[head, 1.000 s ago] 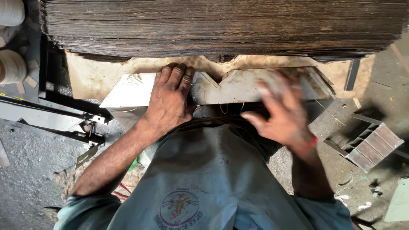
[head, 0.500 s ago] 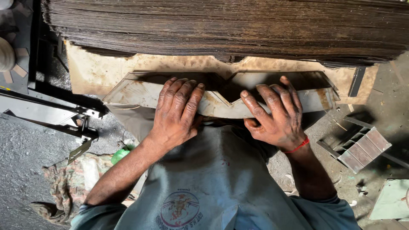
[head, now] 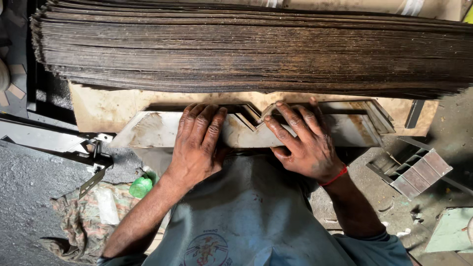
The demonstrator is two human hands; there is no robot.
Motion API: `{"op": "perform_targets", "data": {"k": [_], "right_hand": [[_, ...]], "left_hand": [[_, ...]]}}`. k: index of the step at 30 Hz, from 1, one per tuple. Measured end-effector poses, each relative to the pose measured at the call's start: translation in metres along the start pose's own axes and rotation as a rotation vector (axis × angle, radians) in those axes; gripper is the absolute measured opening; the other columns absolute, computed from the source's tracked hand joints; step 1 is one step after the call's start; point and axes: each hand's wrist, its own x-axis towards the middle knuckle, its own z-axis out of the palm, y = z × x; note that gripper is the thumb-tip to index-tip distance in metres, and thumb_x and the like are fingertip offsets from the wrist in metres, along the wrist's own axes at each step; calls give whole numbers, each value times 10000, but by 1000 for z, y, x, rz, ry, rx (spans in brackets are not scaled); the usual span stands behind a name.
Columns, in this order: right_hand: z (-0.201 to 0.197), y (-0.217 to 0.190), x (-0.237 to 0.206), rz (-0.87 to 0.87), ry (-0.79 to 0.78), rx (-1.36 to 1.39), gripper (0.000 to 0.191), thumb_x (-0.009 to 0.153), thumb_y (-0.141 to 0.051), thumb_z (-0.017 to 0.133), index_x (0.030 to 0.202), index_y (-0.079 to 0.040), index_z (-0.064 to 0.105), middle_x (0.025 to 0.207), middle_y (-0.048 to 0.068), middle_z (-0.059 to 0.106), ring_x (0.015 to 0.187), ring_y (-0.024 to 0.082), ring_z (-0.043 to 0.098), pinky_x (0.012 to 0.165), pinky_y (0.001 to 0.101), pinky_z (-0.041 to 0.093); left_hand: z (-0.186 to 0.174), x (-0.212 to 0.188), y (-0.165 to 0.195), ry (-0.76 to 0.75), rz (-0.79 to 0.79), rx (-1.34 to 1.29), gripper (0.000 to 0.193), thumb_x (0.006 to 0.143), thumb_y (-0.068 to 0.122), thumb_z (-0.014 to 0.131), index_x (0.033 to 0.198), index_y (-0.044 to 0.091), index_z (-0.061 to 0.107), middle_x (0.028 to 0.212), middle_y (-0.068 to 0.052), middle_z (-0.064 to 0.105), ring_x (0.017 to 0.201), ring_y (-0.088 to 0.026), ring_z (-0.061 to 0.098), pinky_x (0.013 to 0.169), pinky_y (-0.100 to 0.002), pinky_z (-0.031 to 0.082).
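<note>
A small pile of flat metal strips (head: 148,130) with a V-shaped notch in the middle lies on my lap, at the foot of a tall stack of dark rusty sheets (head: 256,49). My left hand (head: 197,145) rests palm down on the strips left of the notch, fingers spread. To the right of the notch my right hand (head: 305,143) presses flat on the strips; a red thread circles its wrist. Neither hand grips anything. The strips' ends stick out beyond both hands.
A brown board (head: 103,106) lies under the stack. Grey metal bars and a bracket (head: 64,143) sit at the left. A green cap (head: 141,187) and patterned cloth (head: 74,221) lie on the floor. A slatted metal piece (head: 414,172) is at the right.
The view has pulled closer. Both hands have shifted from moving over the strips to lying flat and still on them, either side of the notch; the strips look squared up.
</note>
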Motion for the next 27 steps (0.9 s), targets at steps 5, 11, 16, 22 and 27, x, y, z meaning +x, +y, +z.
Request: {"op": "perform_targets", "data": {"k": [5,11,16,22,27], "right_hand": [[2,5,-4,0,-4,74,736,772,-359,828,1437,-155,589,1521,181,495,1358,422,526,1249,641,115],[-30,35,-52,58,-100,54,744,723,-286,831,1414,-109,617,1519,172,518,1260,363,580,1260,608,195],[-65,71,-137,382,239,115,357,920,4,805,1257,-97,750,1201,104,731,1042,219,731,921,329,594],[-34,81,-176,517,718,407,124,1006,-35,725,1094,48,751,1031,106,778,840,172,757,794,258,624],[3,102,-119,593,1286,594,414,980,-80,818,1318,37,609,1088,93,764,947,185,746,789,250,633]], "left_hand": [[-16,6,9,-41,-51,-117,869,635,146,830,1421,-35,508,1390,-245,504,1314,-464,485,1166,-602,373],[-38,8,-2,-151,65,-30,894,626,290,855,1423,36,540,1337,-249,535,1228,-448,511,1078,-577,407],[-54,37,-18,-310,248,165,746,625,158,773,1341,34,602,1269,-206,685,1185,-401,653,1030,-507,534],[-16,79,58,-248,340,342,687,628,136,751,1295,-17,706,947,-168,696,843,-356,667,734,-505,571],[38,124,118,-126,482,252,562,709,64,708,1268,9,682,1071,-146,700,966,-316,696,821,-454,596]]}}
